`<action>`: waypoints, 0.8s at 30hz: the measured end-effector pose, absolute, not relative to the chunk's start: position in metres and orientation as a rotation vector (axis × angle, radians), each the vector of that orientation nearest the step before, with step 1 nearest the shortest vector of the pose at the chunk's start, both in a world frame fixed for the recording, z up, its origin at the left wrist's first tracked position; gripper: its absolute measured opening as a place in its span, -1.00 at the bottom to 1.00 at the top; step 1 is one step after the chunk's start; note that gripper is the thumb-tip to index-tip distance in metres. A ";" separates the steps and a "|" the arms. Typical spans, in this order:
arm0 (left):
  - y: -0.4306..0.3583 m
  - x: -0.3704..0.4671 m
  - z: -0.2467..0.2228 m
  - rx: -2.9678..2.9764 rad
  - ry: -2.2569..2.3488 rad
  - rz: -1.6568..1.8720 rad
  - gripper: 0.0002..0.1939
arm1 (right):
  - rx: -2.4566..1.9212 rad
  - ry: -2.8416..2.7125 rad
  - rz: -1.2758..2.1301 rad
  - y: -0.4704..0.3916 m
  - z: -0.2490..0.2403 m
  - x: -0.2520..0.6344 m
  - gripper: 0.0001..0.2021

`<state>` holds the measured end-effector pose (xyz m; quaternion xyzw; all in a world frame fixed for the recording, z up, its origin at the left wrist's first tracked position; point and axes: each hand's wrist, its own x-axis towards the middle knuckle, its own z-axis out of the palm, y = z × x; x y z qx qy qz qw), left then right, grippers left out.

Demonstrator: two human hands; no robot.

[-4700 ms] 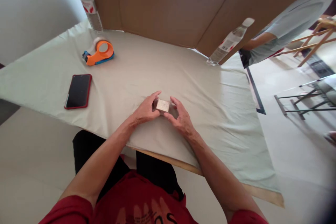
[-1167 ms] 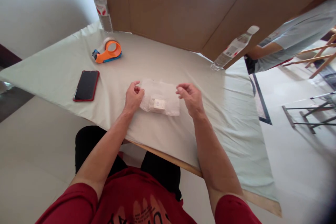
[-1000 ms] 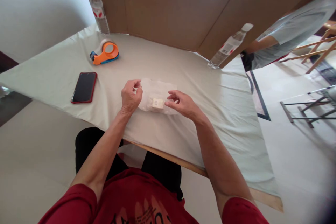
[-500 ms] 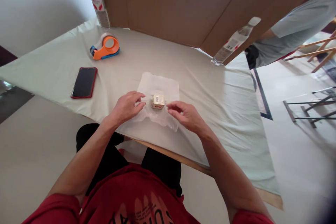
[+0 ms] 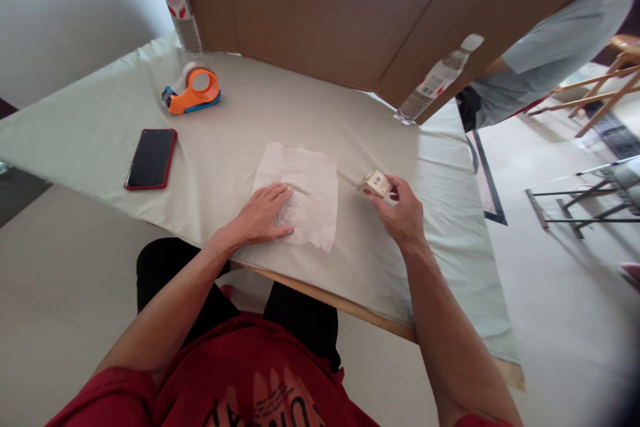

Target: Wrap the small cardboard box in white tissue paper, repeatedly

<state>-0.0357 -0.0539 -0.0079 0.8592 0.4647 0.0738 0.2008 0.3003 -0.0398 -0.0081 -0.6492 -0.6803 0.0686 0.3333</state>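
Observation:
A whitish translucent sheet (image 5: 313,190), which looks like bubble wrap, lies spread on the cloth-covered table. My left hand (image 5: 263,213) rests on its left part with the fingers spread and holds nothing. To the right of the sheet, my right hand (image 5: 403,210) grips a small cream box (image 5: 377,183) with a barcode on its face. The box is tilted, held between thumb and fingers at its right side.
A phone (image 5: 151,159) and an orange tape dispenser (image 5: 195,91) lie at the left. Two bottles, one at the back left (image 5: 180,7) and one leaning at the right (image 5: 435,83), stand by a cardboard panel (image 5: 320,7). A person's grey sleeve (image 5: 555,40) shows beyond.
My right hand has taken hold of the box and moved it right, off the sheet. My left hand has come down onto the sheet, which now lies flatter.

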 end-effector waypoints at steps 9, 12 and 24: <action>-0.063 -0.028 -0.003 2.460 1.404 0.161 -0.28 | -1.606 -1.892 -0.094 -0.062 0.000 0.316 -0.45; -0.068 -0.026 0.001 2.509 1.432 0.144 -0.31 | -1.400 -2.052 0.009 -0.064 0.020 0.269 -0.62; -0.026 -0.005 0.008 2.507 1.572 0.113 -0.37 | -1.475 -2.495 0.311 0.000 -0.014 0.173 -0.49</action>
